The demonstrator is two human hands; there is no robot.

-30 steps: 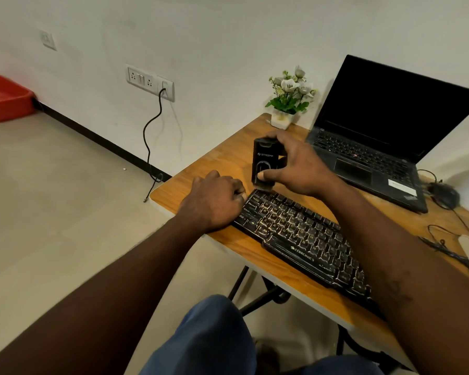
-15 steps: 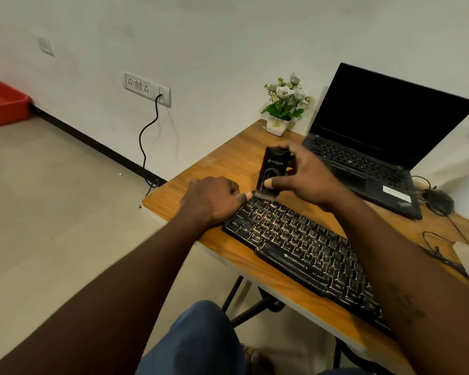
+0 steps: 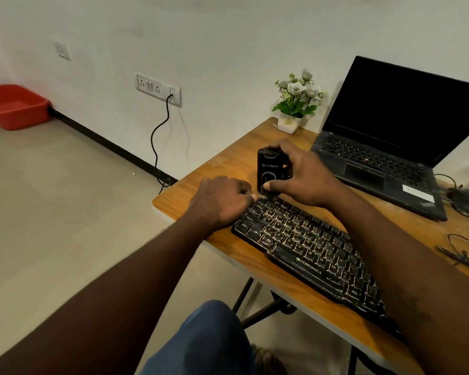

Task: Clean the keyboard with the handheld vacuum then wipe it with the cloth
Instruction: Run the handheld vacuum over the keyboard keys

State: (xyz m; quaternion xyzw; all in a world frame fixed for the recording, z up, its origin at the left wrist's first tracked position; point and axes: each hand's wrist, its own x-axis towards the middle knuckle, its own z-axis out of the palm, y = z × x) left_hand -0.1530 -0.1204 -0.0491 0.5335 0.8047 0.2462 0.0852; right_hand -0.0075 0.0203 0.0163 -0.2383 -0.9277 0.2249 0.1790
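A: Which step?
B: Step 1 of 2, I'd judge: vacuuming. The right hand (image 3: 306, 177) curls its fingers round the handheld vacuum (image 3: 270, 169), held upright with its nozzle at the keyboard's (image 3: 309, 244) far-left corner.
A: And the left hand (image 3: 222, 203)?
B: Fingers curled against the keyboard's left end. Gripping or bracing, I can't tell.
A: Next?
B: Probably sweep the nozzle along the key rows, staying low.
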